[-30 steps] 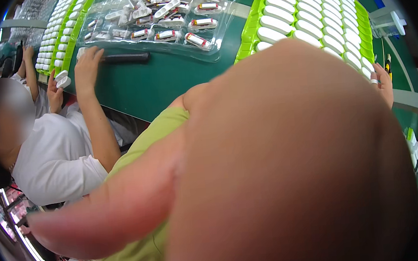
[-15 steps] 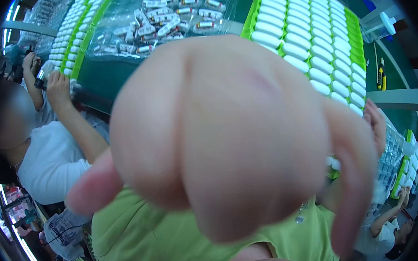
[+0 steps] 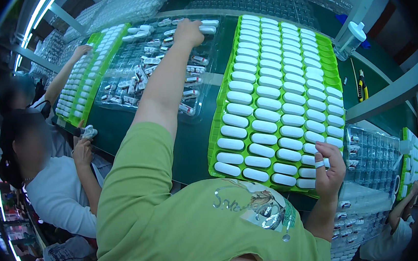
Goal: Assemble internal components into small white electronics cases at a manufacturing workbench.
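Note:
My left arm stretches far over a clear plastic tray (image 3: pixel 195 113) of small white pieces with red and dark ends (image 3: pixel 141 74). My left hand (image 3: pixel 189 33) is at its far end, against white oval cases (image 3: pixel 207 28); its fingertips are hidden, so a grip does not show. My right hand (image 3: pixel 331 170) is by the near right corner of a bright green tray (image 3: pixel 329 64) with rows of white oval cases (image 3: pixel 260 125). Its fingers are loosely bent and apart, with no object visible in them. A pale band (image 3: pixel 319 164) circles one digit.
Left of the clear tray lies another green tray (image 3: pixel 83 111) of white pieces, with a co-worker's hand (image 3: pixel 82 49) over it. A second co-worker (image 3: pixel 58 176) sits nearer. At right are a yellow-black cutter (image 3: pixel 362 86), a grey post (image 3: pixel 388 94) and stacked clear trays (image 3: pixel 372 152).
A large blurred hand covered the middle of the picture before; it has gone from there. My left arm now reaches across the clear tray. The view has shifted, showing more of the bench.

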Tool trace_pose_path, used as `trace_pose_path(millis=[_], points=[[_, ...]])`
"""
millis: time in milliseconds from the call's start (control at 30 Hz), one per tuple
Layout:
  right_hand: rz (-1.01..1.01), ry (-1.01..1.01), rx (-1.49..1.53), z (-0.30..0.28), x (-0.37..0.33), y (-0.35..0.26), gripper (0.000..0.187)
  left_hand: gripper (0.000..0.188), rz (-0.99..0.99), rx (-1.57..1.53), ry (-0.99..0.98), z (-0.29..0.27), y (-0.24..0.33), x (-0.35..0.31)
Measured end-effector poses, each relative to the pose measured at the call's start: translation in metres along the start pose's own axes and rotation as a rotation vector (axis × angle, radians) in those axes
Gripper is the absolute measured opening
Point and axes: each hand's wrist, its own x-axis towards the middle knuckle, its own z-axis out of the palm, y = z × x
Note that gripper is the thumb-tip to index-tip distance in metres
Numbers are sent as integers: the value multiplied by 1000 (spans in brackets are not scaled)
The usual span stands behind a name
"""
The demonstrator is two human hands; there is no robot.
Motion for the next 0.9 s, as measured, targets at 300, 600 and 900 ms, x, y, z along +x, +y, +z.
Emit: trace_pose_path(millis=[300,600,900], points=[[25,-15,88,0,-12,-6,17,25,320,-209,29,-35,68,-40],[378,-144,841,57,-2,-7,61,14,760,-919,-473,-142,208,-224],[492,-241,1059,12,-59,11,61,39,896,-1024,-756,-149,231,-270]])
